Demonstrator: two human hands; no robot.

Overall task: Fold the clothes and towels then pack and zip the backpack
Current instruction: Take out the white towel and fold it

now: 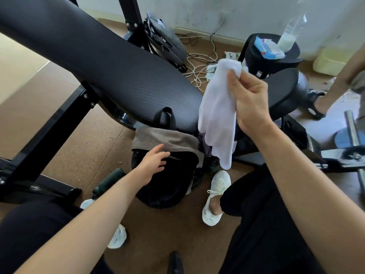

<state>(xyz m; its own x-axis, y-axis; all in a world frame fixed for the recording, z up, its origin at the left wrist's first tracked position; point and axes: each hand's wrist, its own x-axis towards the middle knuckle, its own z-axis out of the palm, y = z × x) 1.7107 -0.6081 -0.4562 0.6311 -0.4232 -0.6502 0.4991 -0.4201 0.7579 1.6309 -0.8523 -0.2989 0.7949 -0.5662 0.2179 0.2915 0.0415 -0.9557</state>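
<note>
While your right hand (250, 101) pinches the white cloth (217, 115) at its top end, thumb against curled fingers, the cloth hangs free in the air, its lower end above and just right of the black backpack (167, 184). Backpack sits on the brown floor (94, 147) between your knees, near centre. Grey-brown towel (164, 139) lies draped over its far top edge, just below the black carry handle (165, 117). Your left hand (154, 163) holds nothing, fingers relaxed and loosely spread, over the backpack top at the towel's near edge; you can't tell if it touches. Purple fabric (205, 144) peeks out right of the towel, partly hidden by the cloth.

Black padded bench (98, 66) runs from far left to centre, behind the backpack. Dark green bottle (110, 178) lies on the floor left of the backpack. Your white shoe (216, 196) stands right of it.

Farther out: grey bag (167, 42) by the bench frame, white cables (199, 64) on the floor, round black stool (276, 58) far right carrying a blue-white packet (266, 48) and a clear plastic bottle (290, 34). Another person's leg (339, 80) shows at the right edge.
</note>
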